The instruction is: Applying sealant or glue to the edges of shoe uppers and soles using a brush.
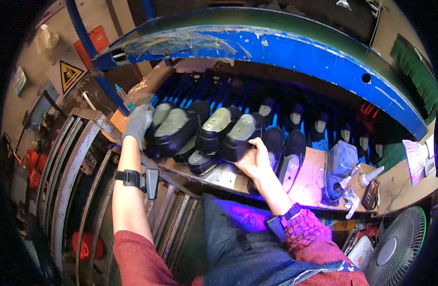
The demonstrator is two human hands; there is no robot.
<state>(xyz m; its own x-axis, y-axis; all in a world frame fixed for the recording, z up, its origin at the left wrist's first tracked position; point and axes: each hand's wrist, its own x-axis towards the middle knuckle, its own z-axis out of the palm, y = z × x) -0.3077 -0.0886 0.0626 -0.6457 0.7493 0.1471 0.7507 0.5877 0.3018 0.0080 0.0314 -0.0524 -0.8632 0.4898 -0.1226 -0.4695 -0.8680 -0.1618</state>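
Shoes (pixel 200 131) — black, grey soles up — between gloved left hand (pixel 138 121) and bare right hand (pixel 254 159)

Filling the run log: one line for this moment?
left hand: gloved, on black shoes | right hand: bare, gripping black shoe | place: wooden ledge

Item logged: I count four black shoes (pixel 200 131) with pale grey-green insoles, bunched side by side in a row, tilted with their openings facing up toward me. They sit at the left end of the wooden shelf (pixel 312 178), soles low, toes pointing away to the upper right. I see the leftmost shoe (pixel 171 131) and the rightmost shoe (pixel 240 136) each touched by a hand.
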